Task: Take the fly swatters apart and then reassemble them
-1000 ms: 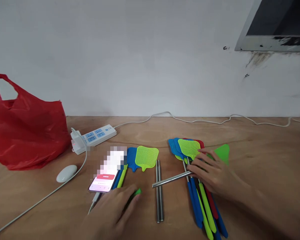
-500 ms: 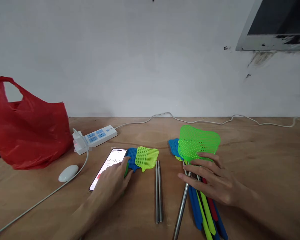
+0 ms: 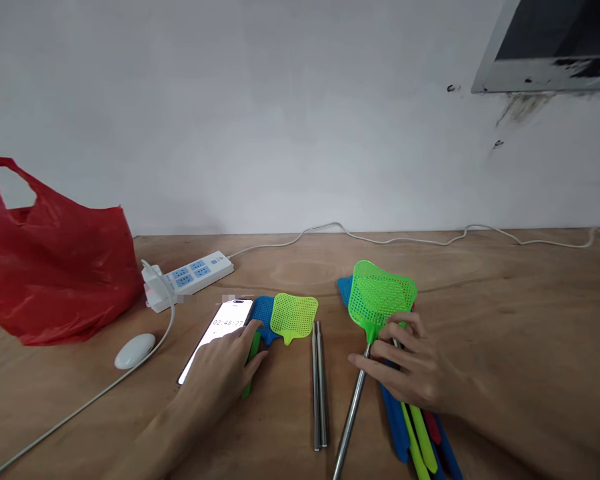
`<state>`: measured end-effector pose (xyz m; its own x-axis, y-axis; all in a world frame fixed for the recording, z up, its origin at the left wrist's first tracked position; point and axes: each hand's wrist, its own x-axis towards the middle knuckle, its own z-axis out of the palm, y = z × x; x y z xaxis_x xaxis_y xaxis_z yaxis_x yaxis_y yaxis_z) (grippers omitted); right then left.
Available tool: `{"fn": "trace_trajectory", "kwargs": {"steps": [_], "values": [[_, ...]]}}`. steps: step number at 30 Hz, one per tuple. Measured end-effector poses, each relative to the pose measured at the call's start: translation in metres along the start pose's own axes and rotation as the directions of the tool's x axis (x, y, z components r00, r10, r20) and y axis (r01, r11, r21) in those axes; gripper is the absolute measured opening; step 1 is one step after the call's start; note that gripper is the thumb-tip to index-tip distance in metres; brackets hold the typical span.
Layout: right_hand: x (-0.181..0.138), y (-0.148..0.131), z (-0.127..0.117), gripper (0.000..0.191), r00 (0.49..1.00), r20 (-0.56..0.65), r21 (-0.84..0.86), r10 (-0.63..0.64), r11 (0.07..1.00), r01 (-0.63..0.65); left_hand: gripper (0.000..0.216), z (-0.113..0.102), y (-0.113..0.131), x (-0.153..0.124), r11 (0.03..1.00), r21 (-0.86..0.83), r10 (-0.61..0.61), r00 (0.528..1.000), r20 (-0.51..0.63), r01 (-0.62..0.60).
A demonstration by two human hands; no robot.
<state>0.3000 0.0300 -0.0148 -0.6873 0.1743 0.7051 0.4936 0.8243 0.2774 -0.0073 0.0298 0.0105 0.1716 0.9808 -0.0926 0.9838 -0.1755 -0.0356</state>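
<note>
My right hand [image 3: 413,363] is closed about the neck of a bright green fly swatter [image 3: 380,293], its thumb across the metal rod [image 3: 351,420]. Under that hand lies a pile of swatters with blue, yellow-green and red handles [image 3: 417,433], partly hidden. My left hand [image 3: 223,367] lies partly over a phone [image 3: 230,313] showing a running timer, with thumb and fingers around a narrow green handle [image 3: 250,373]. Beside it rest a blue swatter head [image 3: 265,320] and a yellow-green swatter head [image 3: 295,317]. Two metal rods [image 3: 319,393] lie side by side between my hands.
A red plastic bag [image 3: 65,267] stands at the left. Near it are a white power strip [image 3: 200,273] with a plugged-in charger, a white mouse-shaped object [image 3: 135,351] and a white cable [image 3: 80,407]. Another thin cord [image 3: 405,242] runs along the wall.
The bright green swatter's head has shifted left and turned with my right hand, which also moved slightly left. My left hand has moved slightly down, exposing more of the green handle.
</note>
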Motion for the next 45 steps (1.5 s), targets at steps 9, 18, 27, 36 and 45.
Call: {"fn": "trace_trajectory", "kwargs": {"steps": [9, 18, 27, 36, 45], "values": [[0.015, -0.015, -0.012, 0.018, 0.859, 0.133, 0.372, 0.494, 0.778, -0.505, 0.027, -0.003, 0.000, 0.000, 0.981, -0.142, 0.115, 0.983, -0.144, -0.136], [0.028, -0.022, -0.011, 0.028, 0.414, 0.643, 0.708, 0.644, -0.294, -0.642, 0.023, 0.005, -0.001, 0.003, 0.893, -0.285, 0.220, 0.890, -0.400, -0.349], [0.028, -0.019, -0.013, 0.026, 0.435, 0.851, 0.522, 0.294, -0.560, -0.643, 0.053, 0.003, -0.001, 0.008, 0.800, -0.308, 0.268, 0.766, -0.585, -0.515], [0.025, -0.023, -0.015, 0.039, 0.366, 0.924, 0.364, 0.115, -0.565, -0.741, 0.056, -0.011, -0.017, 0.013, 0.673, -0.023, 0.617, 0.578, -0.534, -0.739], [0.044, -0.033, -0.025, 0.032, 0.455, 0.821, 0.438, 0.345, 0.130, -0.890, 0.031, -0.007, -0.002, 0.007, 0.458, -0.820, 0.391, 0.906, -0.160, -0.343]]}}
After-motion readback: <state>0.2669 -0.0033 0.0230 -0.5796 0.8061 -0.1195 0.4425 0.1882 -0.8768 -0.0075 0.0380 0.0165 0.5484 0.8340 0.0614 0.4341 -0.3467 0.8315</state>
